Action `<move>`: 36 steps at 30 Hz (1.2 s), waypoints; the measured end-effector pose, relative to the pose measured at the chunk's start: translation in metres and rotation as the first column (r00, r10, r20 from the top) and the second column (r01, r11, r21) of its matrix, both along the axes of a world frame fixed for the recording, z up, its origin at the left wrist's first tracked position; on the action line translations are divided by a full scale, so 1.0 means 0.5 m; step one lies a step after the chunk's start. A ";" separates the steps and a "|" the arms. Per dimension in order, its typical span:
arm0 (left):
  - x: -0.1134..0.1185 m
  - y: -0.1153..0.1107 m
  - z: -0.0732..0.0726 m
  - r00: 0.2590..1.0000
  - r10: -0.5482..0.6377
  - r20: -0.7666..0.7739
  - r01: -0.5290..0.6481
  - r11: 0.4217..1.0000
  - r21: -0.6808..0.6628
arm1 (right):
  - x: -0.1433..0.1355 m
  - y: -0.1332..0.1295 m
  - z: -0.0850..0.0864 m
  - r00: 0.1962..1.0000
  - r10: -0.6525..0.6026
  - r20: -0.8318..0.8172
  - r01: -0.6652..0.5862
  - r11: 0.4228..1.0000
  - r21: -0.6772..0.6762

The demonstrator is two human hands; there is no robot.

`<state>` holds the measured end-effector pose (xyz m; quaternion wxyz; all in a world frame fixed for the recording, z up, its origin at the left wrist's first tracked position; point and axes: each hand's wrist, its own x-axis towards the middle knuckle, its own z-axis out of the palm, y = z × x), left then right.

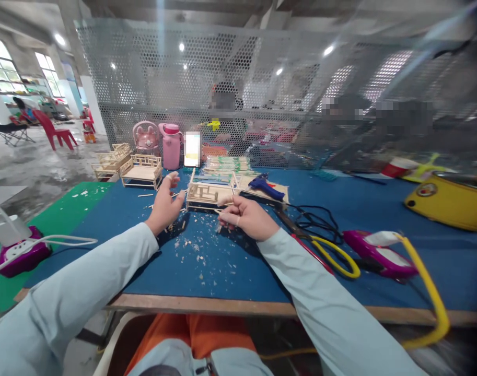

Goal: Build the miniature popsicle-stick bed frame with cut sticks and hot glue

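A small frame of pale wooden sticks (202,194) stands on the blue table (222,271), between my hands. At its left side is my left hand (167,204), raised with its fingers apart and nothing seen in them. My right hand (248,215) is at the frame's front right corner, its fingers pinched on a small wooden stick (218,211). Short stick pieces and pale scraps lie around and in front of the frame. A blue glue gun (266,187) rests on a board behind my right hand.
More stick models (141,171) stand at the back left, near a pink bottle (171,146) and a phone (192,149). Scissors (336,256), black cable and a purple power strip (381,254) lie right. Behind the mesh screen (163,68) sits a person.
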<state>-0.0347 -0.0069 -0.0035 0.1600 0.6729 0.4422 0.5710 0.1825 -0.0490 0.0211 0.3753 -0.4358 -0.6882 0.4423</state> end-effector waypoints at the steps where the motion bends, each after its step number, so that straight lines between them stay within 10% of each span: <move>1: 0.007 -0.007 0.002 1.000 0.001 -0.022 0.000 0.999 0.041 | -0.002 0.005 -0.005 1.000 -0.016 -0.004 0.016 1.000 -0.004; 5: 0.032 -0.051 0.014 0.993 -0.053 -0.110 0.070 0.986 0.152 | -0.009 0.010 -0.012 0.998 -0.051 -0.044 0.051 0.999 -0.003; 13: 0.060 -0.106 0.026 0.909 -0.312 -0.277 0.293 0.950 -0.108 | -0.023 -0.008 -0.002 0.995 0.001 -0.096 0.003 0.999 0.042; 20: 0.065 -0.076 0.005 0.866 -0.488 0.108 0.496 0.813 -0.306 | -0.031 -0.009 -0.013 0.994 0.060 -0.093 -0.054 0.997 0.063; 28: 0.050 -0.058 0.020 0.897 -0.269 0.351 0.369 0.893 -0.257 | -0.004 -0.003 -0.001 0.983 -0.125 0.136 0.076 0.945 0.319; 36: 0.059 -0.072 0.020 0.841 -0.307 0.445 0.474 0.815 -0.333 | -0.016 -0.011 -0.001 0.942 -0.072 0.327 -0.030 0.955 0.295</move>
